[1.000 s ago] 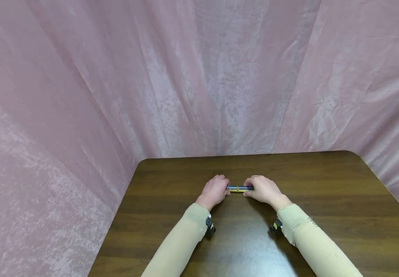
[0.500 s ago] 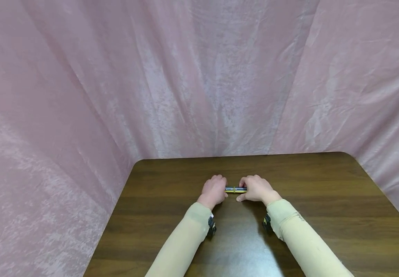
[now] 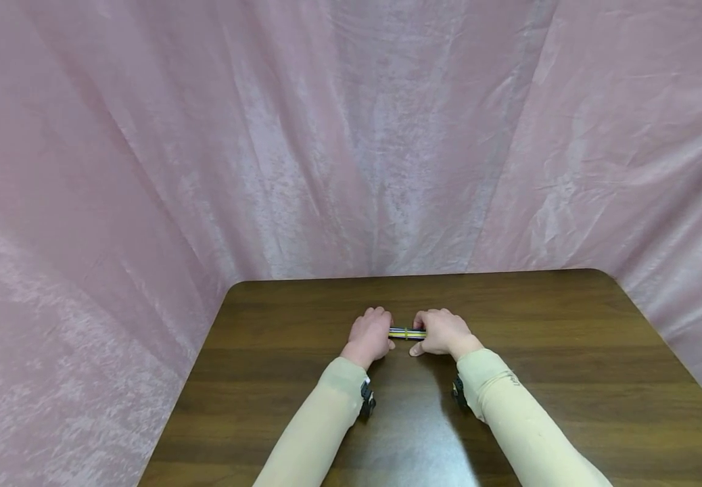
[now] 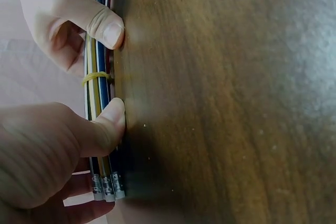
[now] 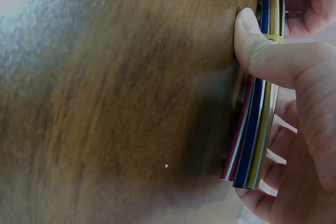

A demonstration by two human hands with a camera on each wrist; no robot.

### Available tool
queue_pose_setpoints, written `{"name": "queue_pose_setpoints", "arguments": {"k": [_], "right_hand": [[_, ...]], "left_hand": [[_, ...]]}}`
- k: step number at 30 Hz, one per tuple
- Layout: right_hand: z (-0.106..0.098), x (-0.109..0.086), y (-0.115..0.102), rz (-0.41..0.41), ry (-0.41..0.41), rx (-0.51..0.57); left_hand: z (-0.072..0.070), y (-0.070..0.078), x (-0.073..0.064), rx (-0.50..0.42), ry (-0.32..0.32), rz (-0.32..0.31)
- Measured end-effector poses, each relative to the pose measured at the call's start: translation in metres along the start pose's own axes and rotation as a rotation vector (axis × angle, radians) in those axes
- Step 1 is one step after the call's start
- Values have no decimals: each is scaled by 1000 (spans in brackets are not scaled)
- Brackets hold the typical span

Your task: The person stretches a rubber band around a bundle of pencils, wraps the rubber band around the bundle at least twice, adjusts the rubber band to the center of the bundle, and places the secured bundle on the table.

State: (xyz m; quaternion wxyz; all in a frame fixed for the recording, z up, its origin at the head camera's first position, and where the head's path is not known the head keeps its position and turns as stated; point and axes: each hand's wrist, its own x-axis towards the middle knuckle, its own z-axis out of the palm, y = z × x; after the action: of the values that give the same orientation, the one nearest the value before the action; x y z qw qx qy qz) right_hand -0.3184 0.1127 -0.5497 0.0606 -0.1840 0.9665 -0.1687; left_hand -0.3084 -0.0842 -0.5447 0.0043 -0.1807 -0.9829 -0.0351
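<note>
A bundle of several pencils (image 3: pixel 397 333) in blue, yellow and dark red lies crosswise between the two hands, low over the table. A yellow rubber band (image 4: pixel 96 76) wraps its middle. My left hand (image 3: pixel 370 335) grips the end with metal ferrules and pale erasers (image 4: pixel 108 188), thumb on the near side and fingers behind. Around the other half, my right hand (image 3: pixel 446 333) holds the pencils (image 5: pixel 254 129), whose flat unsharpened ends stick out past its thumb in the right wrist view. The fingers of both hands are partly hidden behind the bundle.
The brown wooden table (image 3: pixel 290 379) has rounded far corners. Pink velvet curtains (image 3: pixel 351 149) hang behind it and along the sides. Small black devices (image 3: pixel 366 399) sit at both wrists under light sleeves (image 3: pixel 320 419).
My right hand has come leftward, closer to the left, so less of the bundle shows between them. The bundle appears rolled a little, its coloured stripes in a different order. The head view has shifted slightly.
</note>
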Motion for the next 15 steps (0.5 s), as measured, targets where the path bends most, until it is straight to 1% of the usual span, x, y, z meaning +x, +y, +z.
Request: {"name": "queue_pose_setpoints", "arguments": {"k": [5,10,12,15], "right_hand": [[0,-4,0,1,-12,3],[-7,-3,2,7,-23,-11],[-9,-2,4,-1,-22,-21],[-12,-1,4,-11,-2,-49]], "left_hand": [[-1,2,-4,-3,-19,-4],[-5,4,0,-6,-29,10],[-7,4,2,-7,-22,20],[-8,-1,2,-22,12,36]]}}
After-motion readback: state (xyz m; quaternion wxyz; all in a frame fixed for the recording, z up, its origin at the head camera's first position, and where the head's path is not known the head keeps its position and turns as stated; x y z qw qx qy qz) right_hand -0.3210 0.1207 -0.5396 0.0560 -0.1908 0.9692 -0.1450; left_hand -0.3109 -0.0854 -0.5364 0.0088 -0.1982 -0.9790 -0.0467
